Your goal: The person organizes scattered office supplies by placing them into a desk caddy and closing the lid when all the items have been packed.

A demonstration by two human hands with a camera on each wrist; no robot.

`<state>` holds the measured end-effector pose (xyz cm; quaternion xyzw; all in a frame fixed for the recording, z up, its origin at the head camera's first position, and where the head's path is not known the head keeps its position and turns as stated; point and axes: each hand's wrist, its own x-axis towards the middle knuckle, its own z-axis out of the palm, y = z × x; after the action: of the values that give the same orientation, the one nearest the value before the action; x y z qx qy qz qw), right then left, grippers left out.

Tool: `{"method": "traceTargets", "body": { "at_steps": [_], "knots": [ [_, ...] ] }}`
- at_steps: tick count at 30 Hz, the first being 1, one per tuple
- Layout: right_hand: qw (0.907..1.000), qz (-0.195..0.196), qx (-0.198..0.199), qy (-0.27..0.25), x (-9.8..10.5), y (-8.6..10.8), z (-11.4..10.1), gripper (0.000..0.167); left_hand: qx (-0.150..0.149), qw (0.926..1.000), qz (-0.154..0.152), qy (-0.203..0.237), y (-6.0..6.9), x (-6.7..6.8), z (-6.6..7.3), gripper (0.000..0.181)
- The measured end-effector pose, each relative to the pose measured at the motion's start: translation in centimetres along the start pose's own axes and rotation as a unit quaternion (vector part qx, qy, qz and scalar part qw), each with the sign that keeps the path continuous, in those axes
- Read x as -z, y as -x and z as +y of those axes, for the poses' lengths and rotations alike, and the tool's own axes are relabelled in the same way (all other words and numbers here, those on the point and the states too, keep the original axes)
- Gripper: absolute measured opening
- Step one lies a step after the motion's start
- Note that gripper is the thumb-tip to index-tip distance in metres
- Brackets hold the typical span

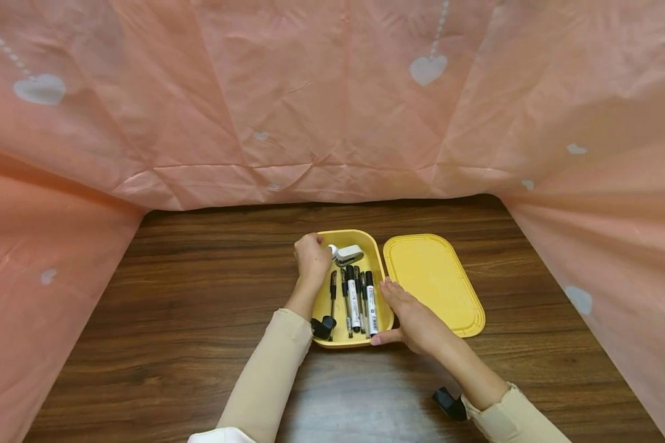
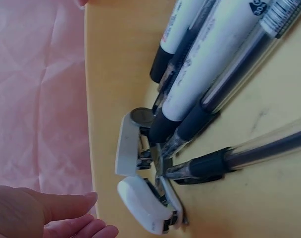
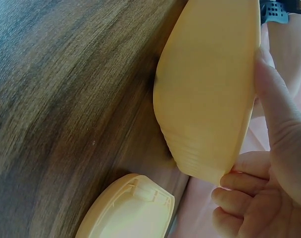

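Observation:
A yellow box point(image 1: 385, 320) stands on the table with black-capped white markers point(image 1: 353, 304) and several clear-barrelled black pens point(image 1: 332, 295) inside. Near its far wall lie small white-and-metal pieces point(image 2: 143, 206); they resemble small staplers or nail clippers, but I cannot tell which. My left hand point(image 1: 313, 261) is over the box's far left rim, beside these pieces. In the left wrist view its thumb and loosely bent fingers show nothing between them. My right hand point(image 1: 415, 320) spans the near right corner, thumb against the near rim, spread fingers touching the right side.
A yellow lid point(image 1: 435, 286) lies flat on the wooden table point(image 1: 199, 344), right of the box. Pink cloth point(image 1: 321, 111) with white hearts encloses the back and sides. Black cameras point(image 1: 449, 403) are strapped to the wrists.

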<state>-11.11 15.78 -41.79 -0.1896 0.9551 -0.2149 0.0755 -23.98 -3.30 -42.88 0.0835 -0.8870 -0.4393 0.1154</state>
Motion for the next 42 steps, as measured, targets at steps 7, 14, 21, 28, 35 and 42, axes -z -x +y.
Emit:
{"method": "traceTargets", "body": {
  "at_steps": [7, 14, 21, 28, 35, 42],
  "knots": [
    [1.0, -0.004, -0.004, 0.0, 0.2, 0.1, -0.1, 0.101, -0.001, 0.9999, -0.002, 0.012, 0.0, 1.2, 0.7, 0.026],
    [1.0, -0.006, -0.001, 0.006, 0.2, -0.1, 0.1, 0.102, -0.049, 0.9984, 0.026, 0.006, 0.1, 2.7, 2.2, 0.027],
    [1.0, -0.006, -0.006, 0.004, 0.2, -0.2, 0.1, 0.101, -0.103, 0.9936, 0.046, 0.012, 0.3, 4.5, 3.6, 0.032],
    [1.0, -0.005, -0.007, 0.001, 0.2, -0.2, 0.1, 0.1, -0.134, 0.9901, -0.004, -0.043, 1.2, 6.9, 3.8, 0.065],
    [0.9999, -0.005, -0.006, 0.008, 0.3, -0.2, 0.0, 0.101, -0.191, 0.9743, -0.061, -0.103, 2.0, 9.1, 3.3, 0.095],
    [0.9999, -0.005, -0.004, 0.008, 0.3, -0.4, -0.3, 0.101, -0.238, 0.9535, -0.107, -0.151, 3.3, 10.6, 1.9, 0.114]
  ]
}}
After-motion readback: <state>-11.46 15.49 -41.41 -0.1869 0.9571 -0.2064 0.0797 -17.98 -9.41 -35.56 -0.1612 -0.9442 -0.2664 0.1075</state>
